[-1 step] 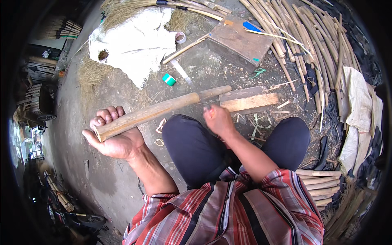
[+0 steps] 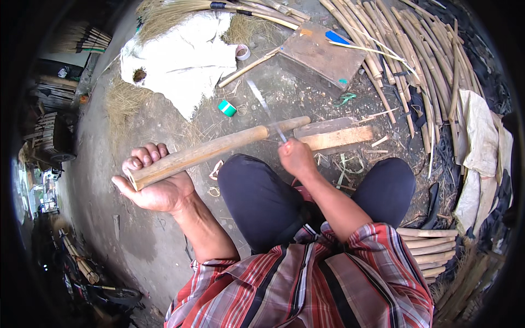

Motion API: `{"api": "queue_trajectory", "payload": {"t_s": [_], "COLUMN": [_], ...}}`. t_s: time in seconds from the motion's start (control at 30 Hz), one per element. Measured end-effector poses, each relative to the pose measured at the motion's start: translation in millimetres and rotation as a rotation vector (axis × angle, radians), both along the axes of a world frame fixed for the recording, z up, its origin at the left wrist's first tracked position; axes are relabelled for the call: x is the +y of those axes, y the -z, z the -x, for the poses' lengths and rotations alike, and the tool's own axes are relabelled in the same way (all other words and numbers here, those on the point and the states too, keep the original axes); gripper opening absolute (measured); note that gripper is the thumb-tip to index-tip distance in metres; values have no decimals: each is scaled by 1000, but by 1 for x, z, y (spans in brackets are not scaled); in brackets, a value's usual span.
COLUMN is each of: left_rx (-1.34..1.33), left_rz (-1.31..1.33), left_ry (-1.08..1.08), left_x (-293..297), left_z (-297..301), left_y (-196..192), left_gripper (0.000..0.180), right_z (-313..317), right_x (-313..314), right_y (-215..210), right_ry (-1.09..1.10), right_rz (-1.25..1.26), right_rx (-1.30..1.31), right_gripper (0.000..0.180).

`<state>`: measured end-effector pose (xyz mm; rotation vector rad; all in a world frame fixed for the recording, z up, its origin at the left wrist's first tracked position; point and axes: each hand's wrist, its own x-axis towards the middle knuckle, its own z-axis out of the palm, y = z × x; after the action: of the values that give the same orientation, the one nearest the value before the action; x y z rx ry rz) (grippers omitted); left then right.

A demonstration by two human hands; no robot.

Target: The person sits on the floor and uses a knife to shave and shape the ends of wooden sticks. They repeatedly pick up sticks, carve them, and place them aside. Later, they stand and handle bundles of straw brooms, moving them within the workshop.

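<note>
A pale, thick bamboo piece (image 2: 202,153) with a narrower far end slants up to the right in front of me. Its near end lies across the palm of my left hand (image 2: 164,194), fingers and thumb curled up on either side. In the fist of my right hand (image 2: 298,158) is a knife (image 2: 264,105), its long blade blurred and pointing up to the left. The blade crosses the bamboo piece at the narrower part; whether it touches cannot be told. Beyond my right hand lies a wooden block (image 2: 339,138), close to the bamboo's far tip.
A white sack (image 2: 175,60), a green tape roll (image 2: 227,108) and a pale tape roll (image 2: 242,52) lie ahead. A wooden box (image 2: 322,54) stands farther right. Bamboo poles (image 2: 415,60) pile along the right, beside a beige cloth (image 2: 476,131). Shavings litter the floor.
My right hand has shifted slightly right, and the knife blade now shows across the bamboo's narrower part. The left hand and bamboo have hardly moved.
</note>
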<state>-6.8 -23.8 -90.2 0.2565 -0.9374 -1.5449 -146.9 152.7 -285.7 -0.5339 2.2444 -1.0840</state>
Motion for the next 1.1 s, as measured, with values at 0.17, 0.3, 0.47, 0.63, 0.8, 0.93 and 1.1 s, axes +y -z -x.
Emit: {"api": "queue_trajectory", "payload": {"t_s": [0.17,0.3,0.47,0.63,0.8,0.93,1.1], "left_rx": [29,9,-31,-16,56,44,20], "left_rz": [228,194,-29,113,336,444,415], "left_ry": [29,71,-55,28,157,222,254], "left_x": [7,11,20,19,23,24,19], "left_z": [8,8,11,7,6,3,5], "left_y": [6,2,-3,-6,-7,-17,-21], "left_gripper": [65,61,58,60,68,64,59], "right_z": [-1,-1,0,0,-2,-9,-12], "right_x": [8,13,17,21,24,23,26], "right_y": [-3,-3,1,0,-9,-23,-39], "right_ry": [-78,10,-25,41,-21,-23,-27], "right_rz": [-10,169,51,156,199,228,320], "right_rx": [-8,22,-23,34,15,34,63], "right_gripper": [32,31,31,30,32,33,31]}}
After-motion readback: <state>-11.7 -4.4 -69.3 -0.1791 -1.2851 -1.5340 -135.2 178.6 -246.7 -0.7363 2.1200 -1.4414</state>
